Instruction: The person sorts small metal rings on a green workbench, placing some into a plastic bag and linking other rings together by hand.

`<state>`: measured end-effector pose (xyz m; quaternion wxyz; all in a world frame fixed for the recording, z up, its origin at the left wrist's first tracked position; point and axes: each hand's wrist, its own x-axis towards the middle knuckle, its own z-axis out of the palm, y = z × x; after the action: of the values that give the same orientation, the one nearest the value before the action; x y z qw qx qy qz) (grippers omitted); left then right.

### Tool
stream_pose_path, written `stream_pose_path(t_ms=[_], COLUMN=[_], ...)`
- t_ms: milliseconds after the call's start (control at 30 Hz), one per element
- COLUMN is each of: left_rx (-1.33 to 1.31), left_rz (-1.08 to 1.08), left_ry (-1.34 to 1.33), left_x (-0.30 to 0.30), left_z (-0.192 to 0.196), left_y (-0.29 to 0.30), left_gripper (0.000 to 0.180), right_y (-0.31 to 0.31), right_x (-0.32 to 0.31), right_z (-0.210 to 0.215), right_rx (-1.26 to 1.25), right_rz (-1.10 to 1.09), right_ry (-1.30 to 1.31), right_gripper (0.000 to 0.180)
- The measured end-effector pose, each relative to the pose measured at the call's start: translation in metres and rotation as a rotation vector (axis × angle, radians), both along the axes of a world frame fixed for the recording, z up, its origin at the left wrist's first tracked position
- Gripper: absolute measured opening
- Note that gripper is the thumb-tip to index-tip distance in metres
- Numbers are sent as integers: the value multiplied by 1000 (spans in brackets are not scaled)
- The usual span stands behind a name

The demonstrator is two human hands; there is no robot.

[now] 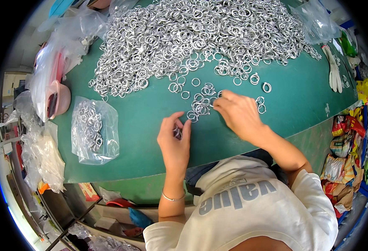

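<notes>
Holding metal rings (177, 133) in curled L hand (172, 141); touching loose rings (200, 105) on green counter (140, 121) w/ R hand (239, 115), can't tell if gripping any.

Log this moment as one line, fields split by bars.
left hand: curled around metal rings | right hand: at loose ring cluster | large ring pile: table's far side | clear bag of rings: left

1 large grey printed word (237, 196) — with smaller lettering (236, 182) beside it — stands on the white T-shirt (272, 224).
</notes>
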<state>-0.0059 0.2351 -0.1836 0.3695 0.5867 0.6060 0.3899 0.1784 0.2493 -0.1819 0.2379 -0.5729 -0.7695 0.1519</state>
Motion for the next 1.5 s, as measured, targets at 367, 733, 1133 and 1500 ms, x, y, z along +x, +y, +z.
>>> stream_pose_path(t_ms=[367,733,1133,1500], left_rx=[71,56,-530,-813], left_rz=[-21,-81,98,-57], left_ry=[209,219,-1222,-1893], left_x=[29,29,-22,-37], left_z=[2,1,1,-14], left_y=[9,9,10,0], left_gripper=[15,12,23,30], right_y=[3,48,96,82], right_x=[42,20,-38,-14], right_z=[9,25,-6,26], right_rx=[-784,-689,-51,-246], right_rz=[122,-13,281,333], right_ry=[1917,1096,297,152], right_gripper=[12,11,12,17])
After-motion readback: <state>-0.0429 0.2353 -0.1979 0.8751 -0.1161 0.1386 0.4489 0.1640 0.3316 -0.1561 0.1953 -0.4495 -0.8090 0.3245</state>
